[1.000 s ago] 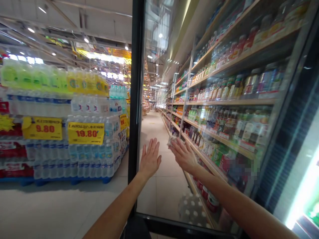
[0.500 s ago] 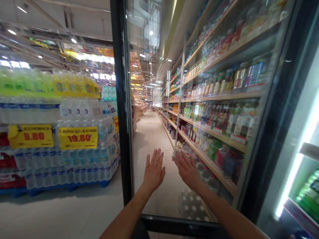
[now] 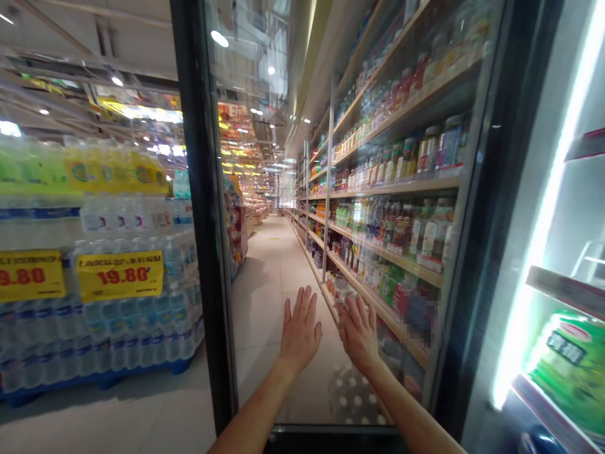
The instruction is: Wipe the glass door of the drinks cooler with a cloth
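Note:
A glass door (image 3: 265, 328) with a black frame stands in front of me, swung outward. My left hand (image 3: 300, 331) is flat against or just off the pane, its fingers stretched up and nothing in it. To its right, my right hand (image 3: 359, 331) presses a pale, crumpled cloth (image 3: 344, 291) to the glass. Only the cloth's upper edge shows past the fingertips. Through and on the pane appear shelves of bottles (image 3: 397, 233), a long aisle floor and a polka-dot garment (image 3: 352, 397), partly as reflections.
At left, packs of bottled water (image 3: 137, 315) are stacked on a blue pallet (image 3: 108, 378), with a yellow price sign (image 3: 119, 275) in front. Close on the right are a lit fridge shelf (image 3: 567, 293) and a green package (image 3: 570, 366).
The view has turned slightly right, so the door frame and bottle stack sit further left. Both hands have shifted right across the pane, the cloth moving along under the right one.

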{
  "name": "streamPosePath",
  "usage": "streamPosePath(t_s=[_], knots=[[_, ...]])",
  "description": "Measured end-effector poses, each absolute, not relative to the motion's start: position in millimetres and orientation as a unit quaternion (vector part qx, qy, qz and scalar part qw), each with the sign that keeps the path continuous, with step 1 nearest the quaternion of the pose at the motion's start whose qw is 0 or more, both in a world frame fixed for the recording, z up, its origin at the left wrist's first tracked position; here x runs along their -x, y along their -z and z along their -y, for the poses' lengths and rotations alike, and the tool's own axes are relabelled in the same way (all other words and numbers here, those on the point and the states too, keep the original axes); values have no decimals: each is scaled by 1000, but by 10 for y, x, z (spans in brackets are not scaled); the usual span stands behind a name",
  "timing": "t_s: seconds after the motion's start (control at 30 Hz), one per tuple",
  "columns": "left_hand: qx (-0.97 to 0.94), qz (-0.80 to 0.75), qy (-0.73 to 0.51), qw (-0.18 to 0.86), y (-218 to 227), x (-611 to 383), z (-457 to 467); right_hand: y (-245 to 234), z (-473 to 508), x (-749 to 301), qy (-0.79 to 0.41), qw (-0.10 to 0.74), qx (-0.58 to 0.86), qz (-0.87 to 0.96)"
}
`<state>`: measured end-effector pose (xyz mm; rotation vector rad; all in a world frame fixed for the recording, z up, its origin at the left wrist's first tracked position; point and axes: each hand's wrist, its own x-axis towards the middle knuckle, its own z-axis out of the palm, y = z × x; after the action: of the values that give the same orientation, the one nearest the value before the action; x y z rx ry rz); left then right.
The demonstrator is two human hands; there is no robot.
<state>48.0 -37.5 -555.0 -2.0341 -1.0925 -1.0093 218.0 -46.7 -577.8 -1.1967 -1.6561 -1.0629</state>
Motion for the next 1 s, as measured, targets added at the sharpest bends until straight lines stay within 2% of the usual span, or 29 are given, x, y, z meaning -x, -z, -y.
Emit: streamPosePath(t_s=[0.1,0.27,0.5,0.73,0.93,1.0], knots=[[768,411,377,315,5553,-524,366,5726,469,-2290,424,402,477,656],[768,396,392,315,5471,-635,369,5345,400,-2425,437,453,498,597],[767,400,405,297,5420,-692,374,5838,538,-2575,431,414,505,623],[764,400,416,289,5442,-720,367,5154,378,-2838,463,474,525,534],[759,399,419,298,5339,-690,347,5638,532,-2957,477,415,530,566],[754,401,422,306,5263,-680,316,5635,522,-3027,479,412,531,565]])
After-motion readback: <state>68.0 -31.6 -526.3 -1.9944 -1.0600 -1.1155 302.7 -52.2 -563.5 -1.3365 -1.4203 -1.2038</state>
